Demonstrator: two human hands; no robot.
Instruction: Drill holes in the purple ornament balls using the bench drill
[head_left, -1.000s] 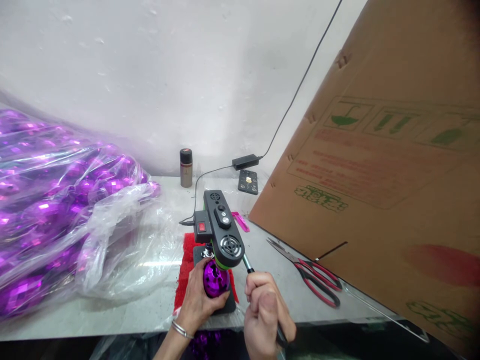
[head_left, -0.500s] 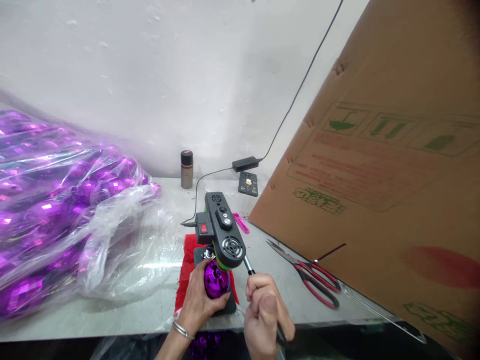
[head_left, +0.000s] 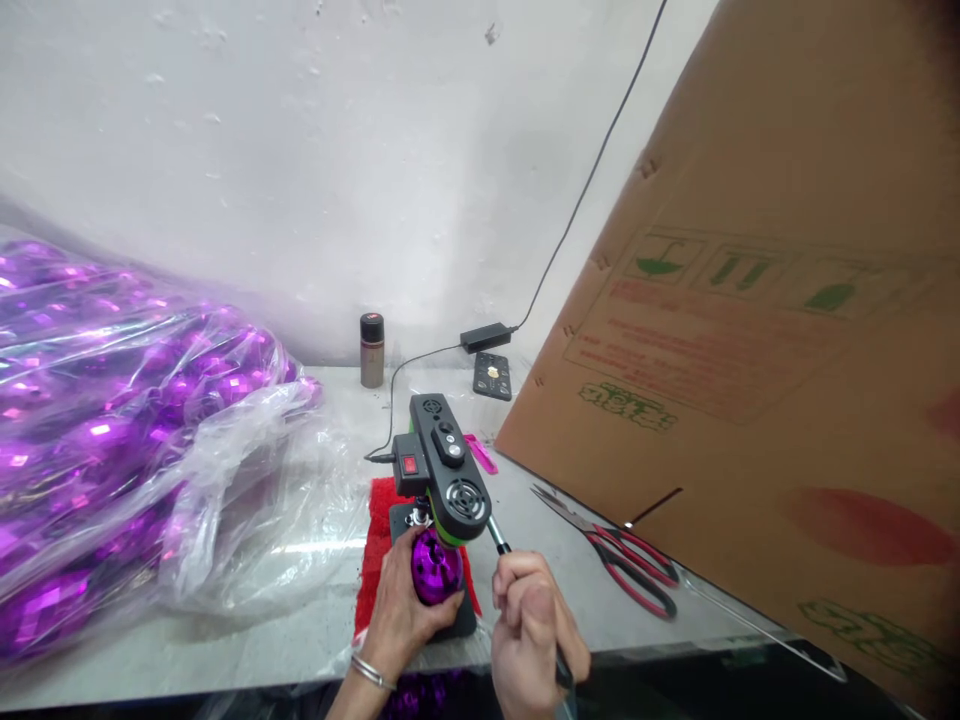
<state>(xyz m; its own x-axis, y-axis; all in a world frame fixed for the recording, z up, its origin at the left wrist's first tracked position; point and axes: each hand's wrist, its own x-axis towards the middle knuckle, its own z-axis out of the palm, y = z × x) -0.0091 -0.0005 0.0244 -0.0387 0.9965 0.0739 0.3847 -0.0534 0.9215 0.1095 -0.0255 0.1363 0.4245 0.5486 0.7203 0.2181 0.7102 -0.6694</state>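
My left hand (head_left: 401, 610) is wrapped round a shiny purple ball (head_left: 435, 566) and holds it under the head of a small black and green bench machine (head_left: 446, 465). That machine stands on a red mat (head_left: 373, 560) near the table's front edge, its red switch lit. My right hand (head_left: 532, 625) is closed in a fist on the machine's lever handle (head_left: 498, 536), which sticks out to the right of the head.
A clear plastic bag of several purple balls (head_left: 112, 430) fills the left side. Red-handled scissors (head_left: 626, 570) lie right of the machine, by a large leaning cardboard sheet (head_left: 757, 330). A small bottle (head_left: 371, 350), a power adapter (head_left: 486, 337) and a dark pad stand near the wall.
Both hands keep their grips. The view has shifted slightly; the ball and lever sit much as before.
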